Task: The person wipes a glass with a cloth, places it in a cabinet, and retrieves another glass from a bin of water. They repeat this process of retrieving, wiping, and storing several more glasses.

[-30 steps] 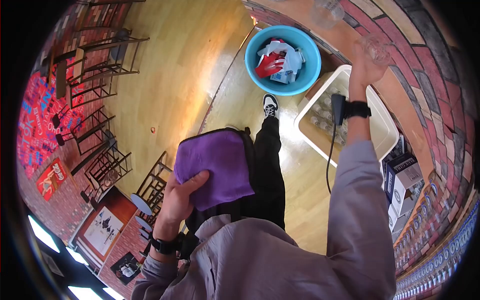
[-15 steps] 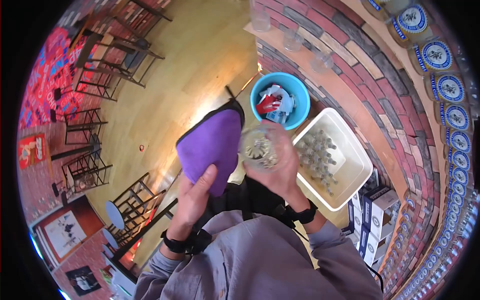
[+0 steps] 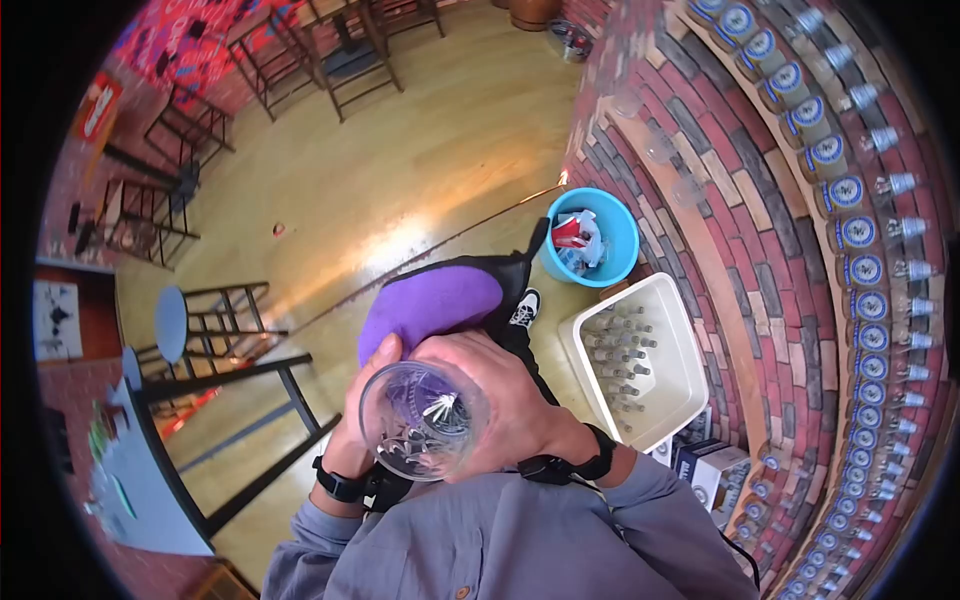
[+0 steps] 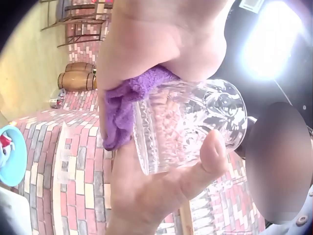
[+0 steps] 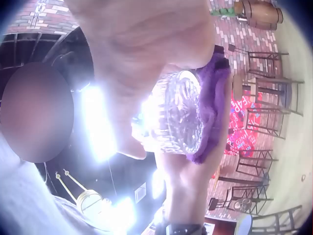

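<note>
A clear cut-patterned drinking glass (image 3: 420, 420) is held before the torso, its open mouth toward the head camera. My right hand (image 3: 505, 400) grips the glass along its side. My left hand (image 3: 362, 400) holds a purple cloth (image 3: 430, 300) with a dark edge, close against the same glass. In the left wrist view, the cloth (image 4: 120, 115) is bunched at the base of the glass (image 4: 190, 127). The right wrist view shows the star-cut base of the glass (image 5: 183, 112) up against the cloth (image 5: 213, 107). Some fingers are hidden behind cloth and glass.
A blue bucket (image 3: 625, 240) with red and white items stands on the floor. Beside it is a white tub (image 3: 685, 385) of several clear glass bottles. More glasses stand on a brick wall's ledge (image 3: 640, 140). A dark-framed chair (image 3: 240, 375) is at left.
The right hand has brought the glass from the ledge at right to in front of the torso. It now meets the cloth in the left hand. The head view has shifted.
</note>
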The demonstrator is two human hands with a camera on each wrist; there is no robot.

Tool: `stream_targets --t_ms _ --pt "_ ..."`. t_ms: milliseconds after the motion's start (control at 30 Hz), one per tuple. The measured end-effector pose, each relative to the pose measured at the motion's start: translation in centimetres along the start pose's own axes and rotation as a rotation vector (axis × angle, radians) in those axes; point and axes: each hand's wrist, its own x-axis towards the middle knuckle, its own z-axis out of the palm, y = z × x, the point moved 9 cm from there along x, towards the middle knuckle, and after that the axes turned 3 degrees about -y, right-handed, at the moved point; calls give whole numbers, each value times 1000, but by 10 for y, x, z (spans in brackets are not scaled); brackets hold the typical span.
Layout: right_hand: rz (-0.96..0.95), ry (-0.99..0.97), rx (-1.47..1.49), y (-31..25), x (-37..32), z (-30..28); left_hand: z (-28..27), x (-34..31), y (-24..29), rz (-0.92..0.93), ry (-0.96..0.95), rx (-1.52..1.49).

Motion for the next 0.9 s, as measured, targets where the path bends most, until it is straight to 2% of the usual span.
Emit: stream_targets --t_ms 33,100,133,267,300,367,467,567,633,700,733,767,800,833,900 --pt "13 -29 56 -3 -1 12 -4 -11 -1 20 6 -21" --pt "18 -78 70 -9 -8 32 5 -28 -10 -22 -109 -175" --pt "35 -110 74 -12 -11 40 -10 -34 -23 -72 -28 -259" --pt "55 -187 77 -28 -27 57 -1 -60 -38 -99 -31 -298" --pt "47 -206 76 -32 -32 61 -4 -66 -44 -76 -44 -282" --pt "-103 -222 -108 -52 -42 64 -6 -77 -51 -24 -60 -265" --pt "-152 -258 -186 -65 -64 71 -17 -95 -67 -45 -7 -76" --pt "-213 -264 -284 -76 -90 73 -1 -117 -81 8 70 -24" --pt "-143 -269 -150 -71 -115 74 -9 -130 -106 -3 98 1" --pt "-92 -274 -74 -68 -143 76 -21 -143 -124 52 208 200" --pt "-52 -267 -47 -62 -158 76 -25 -154 -132 87 325 296" --pt "-7 -266 -18 -55 -174 78 -24 -165 -143 73 361 288" --pt "169 -269 110 -41 -191 84 -25 -179 -151 57 435 418" --pt "195 -291 148 -38 -202 92 -31 -193 -160 32 509 542" --pt "326 -259 276 -33 -225 109 -43 -220 -189 3 513 430"
